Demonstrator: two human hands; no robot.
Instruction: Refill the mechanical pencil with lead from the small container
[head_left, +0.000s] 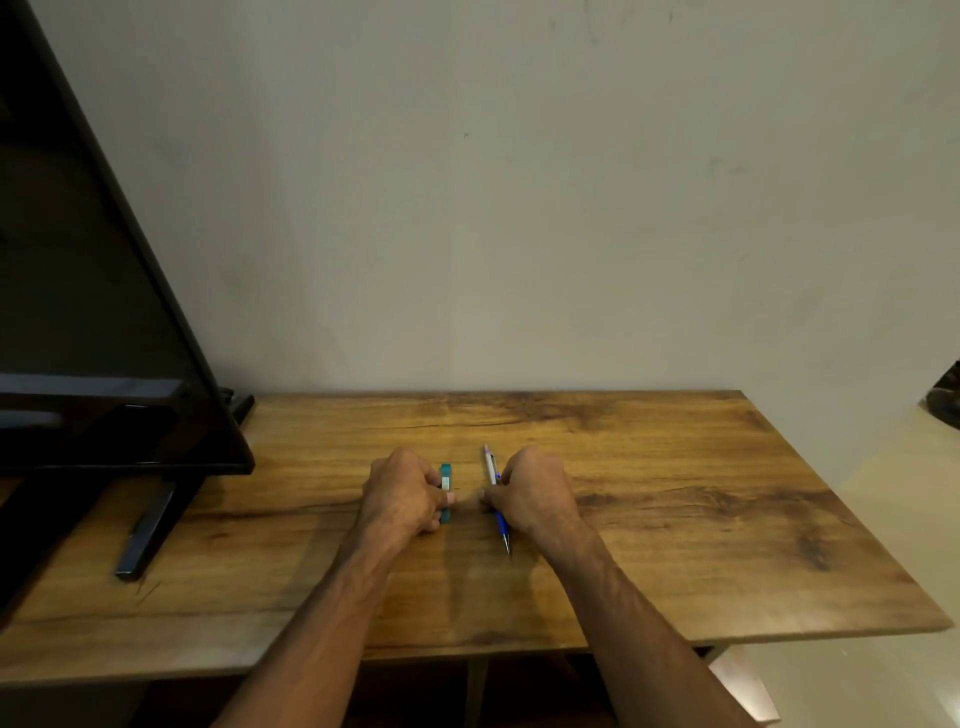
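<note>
A small teal lead container (445, 477) lies on the wooden table (675, 519), lengthwise away from me. My left hand (402, 491) curls around it from the left, fingers on its side. To its right lies the mechanical pencil (491, 467), silver at the far end and blue near the metal tip, which points toward me. My right hand (535, 491) closes on the pencil's middle from the right, thumb and fingers pinching the barrel. Both objects seem to rest on the tabletop; the two thumbs nearly meet between them.
A large black screen (104, 312) on a dark stand foot (148, 530) fills the table's left side. A plain wall rises behind the table. The table's right edge drops to a pale floor; its front edge runs just below my forearms.
</note>
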